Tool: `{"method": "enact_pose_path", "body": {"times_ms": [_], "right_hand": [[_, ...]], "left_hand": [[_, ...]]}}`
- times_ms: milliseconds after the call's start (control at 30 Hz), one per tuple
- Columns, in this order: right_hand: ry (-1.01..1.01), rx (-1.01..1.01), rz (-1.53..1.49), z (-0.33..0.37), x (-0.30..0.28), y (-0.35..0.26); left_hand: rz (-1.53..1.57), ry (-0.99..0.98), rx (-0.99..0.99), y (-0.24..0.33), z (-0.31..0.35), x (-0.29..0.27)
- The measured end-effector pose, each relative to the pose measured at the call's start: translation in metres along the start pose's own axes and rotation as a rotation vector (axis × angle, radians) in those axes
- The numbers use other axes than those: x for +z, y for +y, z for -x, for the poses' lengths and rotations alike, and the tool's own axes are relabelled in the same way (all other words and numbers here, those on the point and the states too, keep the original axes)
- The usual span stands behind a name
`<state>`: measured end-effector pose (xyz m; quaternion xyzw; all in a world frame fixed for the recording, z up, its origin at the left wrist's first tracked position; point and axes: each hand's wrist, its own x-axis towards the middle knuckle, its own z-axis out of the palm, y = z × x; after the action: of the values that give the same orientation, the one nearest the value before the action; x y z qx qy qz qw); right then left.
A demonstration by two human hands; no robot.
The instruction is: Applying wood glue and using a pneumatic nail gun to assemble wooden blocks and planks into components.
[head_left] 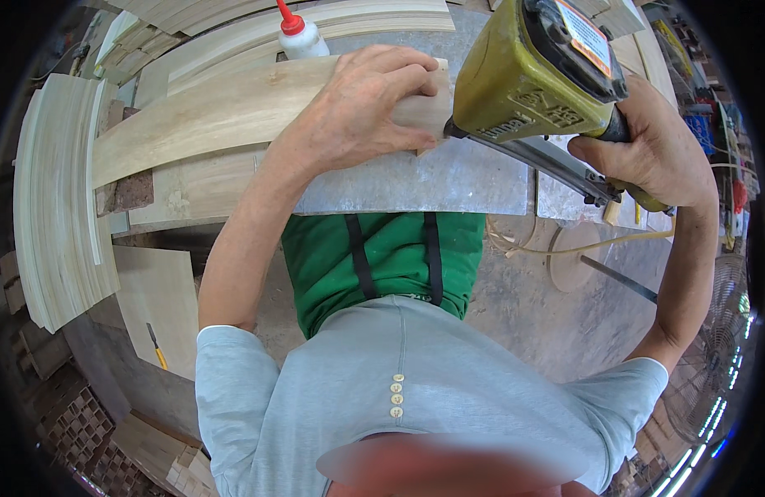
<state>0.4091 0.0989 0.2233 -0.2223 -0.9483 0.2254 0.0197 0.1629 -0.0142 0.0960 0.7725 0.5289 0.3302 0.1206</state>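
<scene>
A pale wooden board (pixel 233 108) is pressed flat near the metal bench's (pixel 449 178) front edge by the left hand (pixel 362 103). A yellow-green nail gun (pixel 536 70) is gripped by the right hand (pixel 639 153), its nose at the board's right end. A glue bottle (pixel 302 37) stands behind.

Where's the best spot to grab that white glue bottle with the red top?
Probably around the white body of the glue bottle, below its red nozzle. It seems to stand upright behind the wooden board, so come from its open left side; the left hand lies to its right.
</scene>
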Motion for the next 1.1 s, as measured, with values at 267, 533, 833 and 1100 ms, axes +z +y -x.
{"method": "enact_pose_path", "body": {"times_ms": [267,533,833,1100], "right_hand": [[-0.08,0.143,0.008,-0.003,-0.012,-0.017],[0.062,0.294,-0.297,-0.004,-0.017,-0.007],[-0.027,0.281,-0.289,-0.012,-0.014,-0.006],[-0.032,0.284,-0.169,-0.012,-0.014,-0.014]], "left_hand": [[-0.019,-0.025,-0.004,-0.001,-0.001,-0.001],[-0.061,-0.089,-0.071,0.008,0.0,-0.006],[-0.075,-0.098,-0.094,0.01,-0.001,-0.009],[-0.022,-0.069,-0.079,0.006,-0.001,-0.004]]}}
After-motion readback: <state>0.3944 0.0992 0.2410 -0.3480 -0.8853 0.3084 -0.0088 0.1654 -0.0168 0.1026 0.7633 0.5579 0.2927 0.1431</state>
